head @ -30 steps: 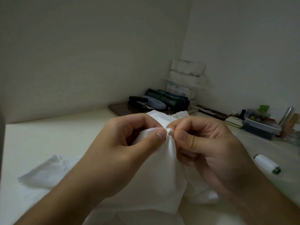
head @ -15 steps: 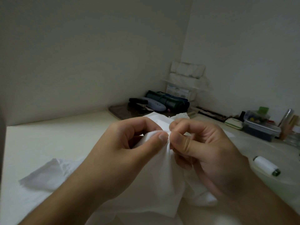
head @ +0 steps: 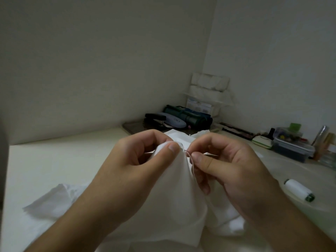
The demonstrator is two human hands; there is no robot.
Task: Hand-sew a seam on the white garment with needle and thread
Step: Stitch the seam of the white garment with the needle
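Far right, a clear box [head: 291, 147] holds small bits. Left hand [head: 138, 171] pinches soft white garment [head: 178, 188]; right hand [head: 231, 171] pinches thin thread [head: 189, 154].

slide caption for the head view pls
Left hand pinches the white garment while right hand draws thread from it.

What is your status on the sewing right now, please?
Left hand pinching bunched white cloth garment. Right hand grip on the thin pale thread; needle not discernible. White thread spool with green end lies apart, nothing obstructing.
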